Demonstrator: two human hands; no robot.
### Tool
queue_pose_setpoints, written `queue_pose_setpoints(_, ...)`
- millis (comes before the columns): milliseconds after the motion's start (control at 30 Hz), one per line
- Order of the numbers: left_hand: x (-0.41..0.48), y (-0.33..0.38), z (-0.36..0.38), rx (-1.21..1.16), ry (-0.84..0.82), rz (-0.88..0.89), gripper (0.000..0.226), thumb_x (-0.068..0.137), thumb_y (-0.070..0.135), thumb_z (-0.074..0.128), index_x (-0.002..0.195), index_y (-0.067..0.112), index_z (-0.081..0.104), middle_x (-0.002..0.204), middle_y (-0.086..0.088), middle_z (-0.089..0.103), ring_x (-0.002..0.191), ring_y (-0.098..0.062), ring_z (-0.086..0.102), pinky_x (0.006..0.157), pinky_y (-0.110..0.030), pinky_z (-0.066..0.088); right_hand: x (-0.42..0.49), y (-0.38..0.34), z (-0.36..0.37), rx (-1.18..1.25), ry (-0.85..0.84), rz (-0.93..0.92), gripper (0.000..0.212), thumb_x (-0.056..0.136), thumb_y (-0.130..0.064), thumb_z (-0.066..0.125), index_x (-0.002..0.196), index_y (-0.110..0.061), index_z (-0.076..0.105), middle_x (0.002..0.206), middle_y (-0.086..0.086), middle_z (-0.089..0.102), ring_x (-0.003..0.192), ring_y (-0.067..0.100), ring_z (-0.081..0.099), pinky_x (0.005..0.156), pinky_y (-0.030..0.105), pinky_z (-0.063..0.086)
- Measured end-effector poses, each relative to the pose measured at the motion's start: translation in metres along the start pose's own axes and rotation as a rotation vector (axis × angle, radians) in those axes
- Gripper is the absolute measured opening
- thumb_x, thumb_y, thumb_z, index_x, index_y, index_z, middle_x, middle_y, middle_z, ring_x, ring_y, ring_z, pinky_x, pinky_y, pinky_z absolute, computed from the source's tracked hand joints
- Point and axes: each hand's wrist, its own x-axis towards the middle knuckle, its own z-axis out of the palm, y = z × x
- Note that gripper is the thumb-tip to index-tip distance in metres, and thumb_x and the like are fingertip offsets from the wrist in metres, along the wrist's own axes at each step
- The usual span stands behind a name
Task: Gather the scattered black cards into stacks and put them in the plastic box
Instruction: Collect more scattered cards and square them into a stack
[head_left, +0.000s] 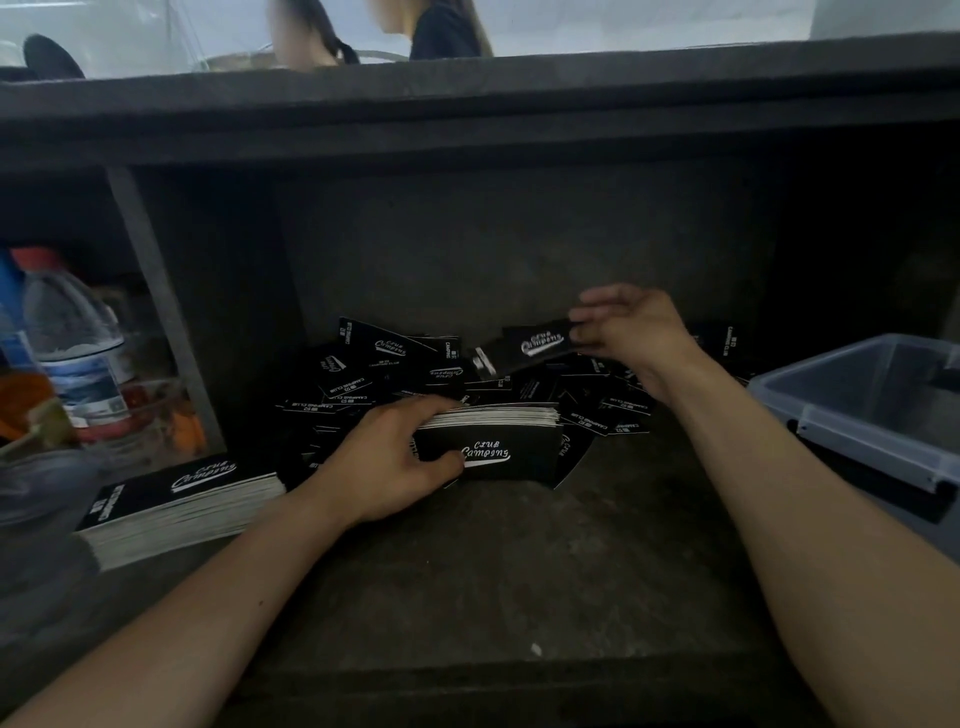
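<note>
Black card (540, 344) between right hand (631, 332) fingers (584, 315).

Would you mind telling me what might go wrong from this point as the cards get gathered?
1. The left hand pinches a thick stack at one end only; the free end may fan out or spill.
2. The right hand holds a single card over the loose pile; it may land misaligned on the stack.
3. The finished stack sits far from the plastic box and may get overlooked.
</note>
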Motion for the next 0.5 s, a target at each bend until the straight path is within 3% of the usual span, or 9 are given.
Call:
queue_pose_setpoints(100,0.0,-0.002,0.0,-0.013,-0.001,-0.045,0.053,0.076,0.044,0.07,0.126,0.038,0.052,0.111,0.017,0.068,0.093,0.004,0.066,0.088,-0.031,0.056,0.004,0.004,0.0,-0.049,0.004,0.005,0.077,0.072,0.023,0.065,0.136,-0.017,0.049,0.102,0.005,0.06,0.084,0.013,0.062,0.058,0.019,0.056)
queue_pose_setpoints(133,0.0,-0.002,0.0,-0.017,-0.004,-0.058,0.055,0.076,0.044,0.071,0.126,0.039,0.048,0.112,0.017,0.067,0.091,0.003,0.066,0.087,-0.03,0.056,0.004,0.004,0.001,-0.069,-0.009,0.012,0.075,0.072,0.024,0.064,0.133,-0.019,0.053,0.103,0.005,0.061,0.084,0.014,0.062,0.057,0.019,0.056)
queue_pose_setpoints(200,0.001,-0.003,0.001,-0.013,-0.007,-0.071,0.062,0.079,0.039,0.075,0.131,0.039,0.042,0.118,0.016,0.064,0.088,0.003,0.065,0.089,-0.027,0.055,0.004,0.005,0.002,-0.129,-0.082,0.049,0.052,0.076,0.022,0.06,0.108,-0.019,0.068,0.108,0.008,0.066,0.093,0.022,0.066,0.061,0.023,0.058)
queue_pose_setpoints(267,0.001,-0.004,0.002,0.019,0.004,-0.067,0.075,0.077,0.043,0.075,0.141,0.036,0.038,0.127,0.013,0.057,0.1,0.002,0.061,0.096,-0.026,0.051,0.001,0.005,0.003,-0.17,-0.235,0.144,0.042,0.081,0.018,0.053,0.092,-0.018,0.072,0.101,0.008,0.069,0.097,0.024,0.067,0.069,0.031,0.06)
queue_pose_setpoints(367,0.002,-0.008,0.001,0.063,0.015,-0.039,0.09,0.071,0.055,0.066,0.15,0.031,0.031,0.143,0.012,0.039,0.127,-0.003,0.047,0.108,-0.028,0.043,-0.006,0.004,0.003,-0.196,-0.491,0.308,0.04,0.085,0.012,0.043,0.098,-0.015,0.07,0.095,0.009,0.073,0.088,0.023,0.07,0.082,0.042,0.057)
queue_pose_setpoints(433,0.001,-0.007,0.001,0.024,0.001,-0.019,0.087,0.07,0.057,0.064,0.148,0.033,0.034,0.142,0.013,0.043,0.128,-0.001,0.048,0.109,-0.031,0.044,-0.005,0.004,0.0,-0.238,-0.569,0.329,0.04,0.086,0.007,0.041,0.1,-0.014,0.071,0.097,0.011,0.074,0.086,0.023,0.071,0.081,0.039,0.056)
queue_pose_setpoints(500,0.001,-0.004,0.001,-0.016,-0.001,0.014,0.079,0.07,0.053,0.065,0.143,0.037,0.04,0.134,0.016,0.054,0.12,0.0,0.055,0.105,-0.035,0.048,-0.004,0.004,0.002,-0.215,-0.531,0.319,0.036,0.087,0.004,0.042,0.098,-0.015,0.072,0.096,0.012,0.074,0.083,0.022,0.071,0.074,0.035,0.055)
